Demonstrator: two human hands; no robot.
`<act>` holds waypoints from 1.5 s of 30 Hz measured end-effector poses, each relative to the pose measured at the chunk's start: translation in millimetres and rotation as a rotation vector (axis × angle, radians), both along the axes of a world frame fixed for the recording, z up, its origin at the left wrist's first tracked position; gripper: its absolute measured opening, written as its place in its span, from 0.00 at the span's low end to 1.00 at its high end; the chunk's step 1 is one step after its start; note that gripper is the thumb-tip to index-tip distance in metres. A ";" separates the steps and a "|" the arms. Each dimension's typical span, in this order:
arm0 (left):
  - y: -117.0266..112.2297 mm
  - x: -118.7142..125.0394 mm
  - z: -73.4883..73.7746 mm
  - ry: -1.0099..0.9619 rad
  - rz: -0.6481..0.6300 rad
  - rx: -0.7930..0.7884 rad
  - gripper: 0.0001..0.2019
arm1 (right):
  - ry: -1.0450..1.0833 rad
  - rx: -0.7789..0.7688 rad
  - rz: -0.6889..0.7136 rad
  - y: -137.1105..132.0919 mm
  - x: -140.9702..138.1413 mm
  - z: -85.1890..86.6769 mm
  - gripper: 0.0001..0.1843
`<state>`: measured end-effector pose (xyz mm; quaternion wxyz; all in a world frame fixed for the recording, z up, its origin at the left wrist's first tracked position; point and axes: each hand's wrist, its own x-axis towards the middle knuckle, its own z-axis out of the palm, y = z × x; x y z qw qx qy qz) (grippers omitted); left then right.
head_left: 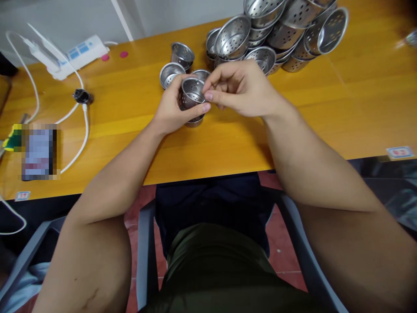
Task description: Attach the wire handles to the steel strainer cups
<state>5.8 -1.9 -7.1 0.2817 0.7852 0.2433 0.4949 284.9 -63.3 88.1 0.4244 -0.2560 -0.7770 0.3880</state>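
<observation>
My left hand (pixel 172 106) is wrapped round a small perforated steel cup (pixel 193 92), its thumb across the near side and its mouth tilted up towards me. Another metal rim shows just below, at the base of that cup. My right hand (pixel 239 89) is closed in a pinch at the cup's right rim. Whatever may be between its thumb and forefinger is too small to make out. Close behind my left hand are more small perforated cups, one tilted (pixel 171 74) and one farther back (pixel 182 55). A third, partly hidden cup (pixel 201 74) is just beyond the held one.
A large pile of perforated steel cups (pixel 275 37) rises at the back right of the wooden table (pixel 325 117). To the left are a white power strip (pixel 81 54), cables, a black plug (pixel 82 96) and a blurred-out phone (pixel 39 152). Chair arms flank me.
</observation>
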 end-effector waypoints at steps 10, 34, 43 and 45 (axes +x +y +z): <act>-1.5 -1.3 5.1 0.027 0.043 -0.009 0.44 | 0.087 -0.094 -0.050 3.0 -10.8 -9.4 0.33; -6.3 -2.6 15.0 0.074 0.070 0.019 0.42 | 0.130 -0.023 -0.005 -2.0 -17.0 -9.3 0.34; -6.6 2.5 14.4 0.053 0.109 0.049 0.42 | 0.105 0.084 -0.116 -2.9 -11.5 -6.1 0.29; -7.4 5.7 15.5 0.022 0.106 0.053 0.44 | 0.070 0.126 -0.184 -1.2 -8.5 -6.7 0.30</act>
